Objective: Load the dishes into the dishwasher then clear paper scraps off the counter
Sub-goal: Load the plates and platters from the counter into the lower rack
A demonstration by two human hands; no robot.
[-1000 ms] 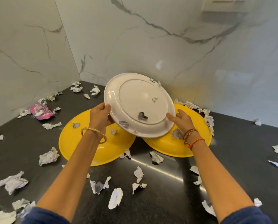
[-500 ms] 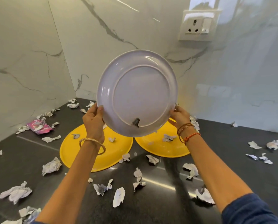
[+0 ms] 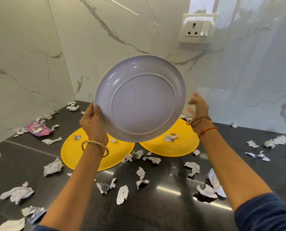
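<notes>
Scraps [image 3: 53, 168] litter the dark counter [image 3: 155, 214], both yellow plates [image 3: 75, 152] unloaded at centre. My left hand [image 3: 93, 122] pinches the white plate [image 3: 139, 97]; my right hand [image 3: 198, 105] hovers spread, blurred.

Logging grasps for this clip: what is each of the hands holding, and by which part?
The left hand grips the white plate by its lower-left rim. The right hand is open, off the plate, holding nothing.

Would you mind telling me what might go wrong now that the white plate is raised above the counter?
The left hand alone grips the tilted white plate by its rim; the right hand is off it, so it may slip. A fall would probably land on the yellow plates below. Paper scraps lying on those plates could go into the dishwasher with them.
</notes>
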